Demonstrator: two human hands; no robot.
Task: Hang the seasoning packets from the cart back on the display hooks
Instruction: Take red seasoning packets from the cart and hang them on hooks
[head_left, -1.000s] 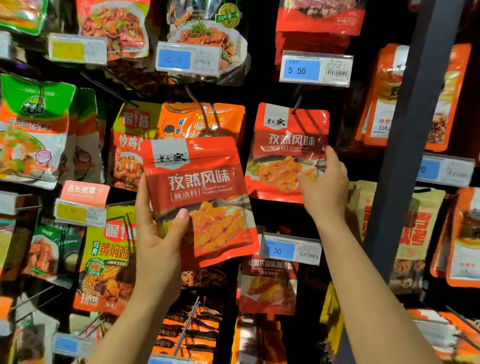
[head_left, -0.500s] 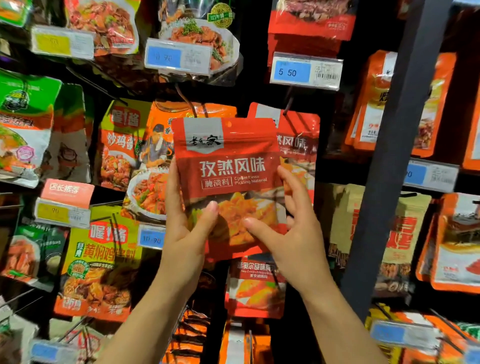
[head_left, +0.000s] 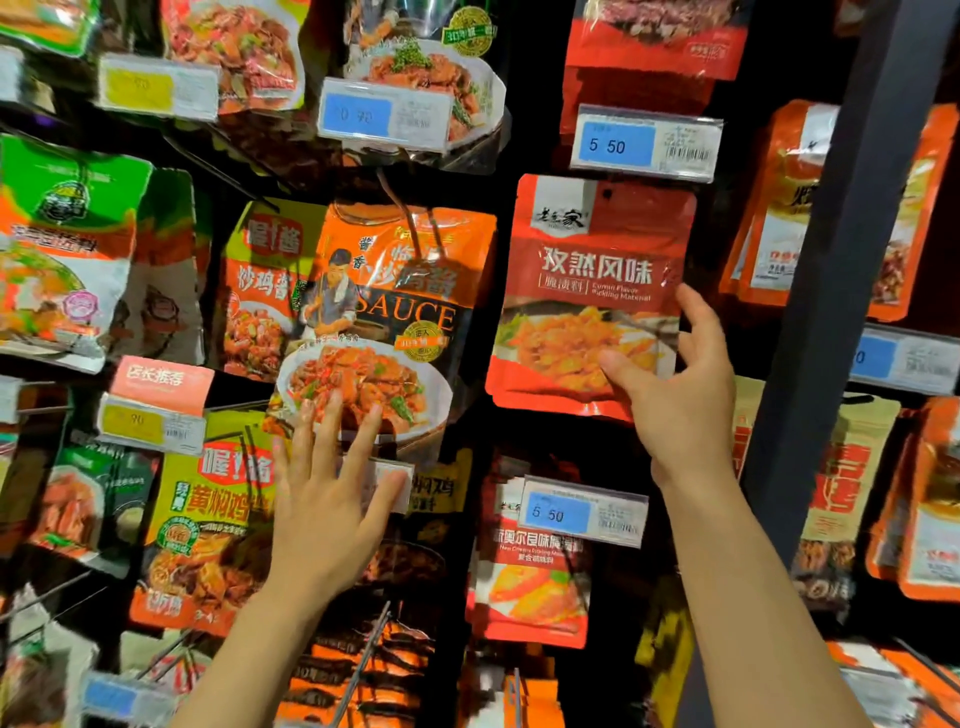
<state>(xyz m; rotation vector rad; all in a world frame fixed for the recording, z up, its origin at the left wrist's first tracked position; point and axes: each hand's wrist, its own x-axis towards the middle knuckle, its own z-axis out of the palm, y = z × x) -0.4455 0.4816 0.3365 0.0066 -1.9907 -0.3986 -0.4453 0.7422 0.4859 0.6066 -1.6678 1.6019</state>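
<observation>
A red cumin-flavour seasoning packet (head_left: 587, 280) sits upright in the display just below a blue 5.50 price tag (head_left: 644, 143). My right hand (head_left: 680, 395) holds its lower right corner, thumb on the front and fingers along the right edge. Its hang hole shows near the top; I cannot tell whether it is on the hook, which is hidden behind it. My left hand (head_left: 327, 499) is empty, fingers spread, in front of an orange sauce packet (head_left: 395, 312) and a price tag, lower left of the red packet.
Hanging packets fill the rack: green ones (head_left: 62, 249) at left, yellow ones (head_left: 208, 519) below, more red ones (head_left: 535, 571) under a second 5.50 tag (head_left: 582, 512). A dark upright post (head_left: 841, 291) stands just right of my right hand. Bare wire hooks (head_left: 363, 660) jut out at the bottom.
The red packet moved right and up into place under the 5.50 tag. My left hand let go of it and dropped to the lower left; my right hand kept hold.
</observation>
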